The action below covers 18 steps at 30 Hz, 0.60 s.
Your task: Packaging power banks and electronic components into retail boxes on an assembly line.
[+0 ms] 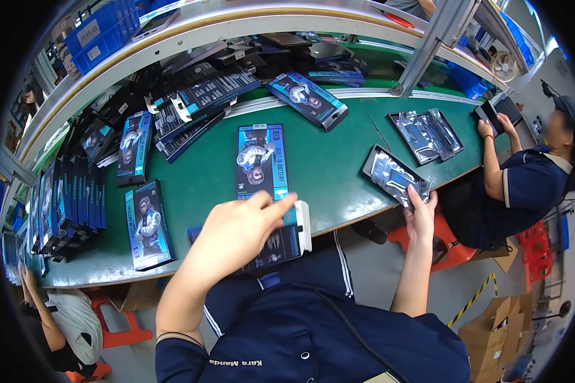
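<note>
My left hand point(246, 223) is over a dark box point(278, 247) at the near table edge, fingers partly stretched toward its raised white end flap point(305, 226). My hand and forearm hide much of that box; any contact is unclear. My right hand point(420, 214) grips the near corner of a black tray point(380, 153), tilted at the table edge, with clear-bagged parts inside. Just beyond my left hand, a printed box point(262, 159) with a cartoon figure lies flat. A second black tray point(457, 140) of bagged parts rests farther right.
Upright boxes point(70, 198) crowd the left side, with two printed boxes point(148, 223) point(134, 147) beside them. A loose heap of boxes point(204, 96) lies beneath the shelf point(236, 24). A metal post point(428, 54) stands at back right. Co-workers point(524, 172) sit on both sides.
</note>
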### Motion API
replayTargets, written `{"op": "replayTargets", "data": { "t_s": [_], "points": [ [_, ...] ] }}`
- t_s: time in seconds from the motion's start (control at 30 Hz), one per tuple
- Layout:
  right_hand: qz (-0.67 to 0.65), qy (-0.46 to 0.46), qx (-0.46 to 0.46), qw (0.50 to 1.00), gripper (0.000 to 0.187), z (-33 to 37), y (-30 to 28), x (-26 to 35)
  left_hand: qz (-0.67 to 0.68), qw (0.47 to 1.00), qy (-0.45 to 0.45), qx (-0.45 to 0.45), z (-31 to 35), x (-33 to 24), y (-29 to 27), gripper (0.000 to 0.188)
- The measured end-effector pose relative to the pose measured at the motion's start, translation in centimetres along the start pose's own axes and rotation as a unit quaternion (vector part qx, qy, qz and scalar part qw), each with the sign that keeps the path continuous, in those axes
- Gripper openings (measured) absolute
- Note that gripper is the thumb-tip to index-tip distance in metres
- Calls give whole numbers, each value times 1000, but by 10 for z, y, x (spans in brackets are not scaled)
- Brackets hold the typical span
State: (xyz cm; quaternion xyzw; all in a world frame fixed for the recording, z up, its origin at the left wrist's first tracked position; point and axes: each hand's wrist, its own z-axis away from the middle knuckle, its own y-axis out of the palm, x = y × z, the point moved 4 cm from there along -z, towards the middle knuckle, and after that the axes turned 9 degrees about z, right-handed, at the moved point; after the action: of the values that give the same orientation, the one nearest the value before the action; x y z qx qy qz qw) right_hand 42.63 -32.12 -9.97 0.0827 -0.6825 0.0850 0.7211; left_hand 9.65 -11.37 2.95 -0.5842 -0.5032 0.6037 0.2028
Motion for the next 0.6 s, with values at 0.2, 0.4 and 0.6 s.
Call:
{"op": "replayTargets", "data": {
  "t_s": [0.2,0.4,0.6],
  "points": [
    [99,-59,2,993,28,42,-16,31,-32,999,37,5,12,12,31,70],
    [-83,-111,237,962,53,95,29,53,-20,999,28,-40,8,3,23,91],
    [-55,103,406,907,46,102,75,45,167,959,81,-217,22,-7,-7,101]
  ]
}}
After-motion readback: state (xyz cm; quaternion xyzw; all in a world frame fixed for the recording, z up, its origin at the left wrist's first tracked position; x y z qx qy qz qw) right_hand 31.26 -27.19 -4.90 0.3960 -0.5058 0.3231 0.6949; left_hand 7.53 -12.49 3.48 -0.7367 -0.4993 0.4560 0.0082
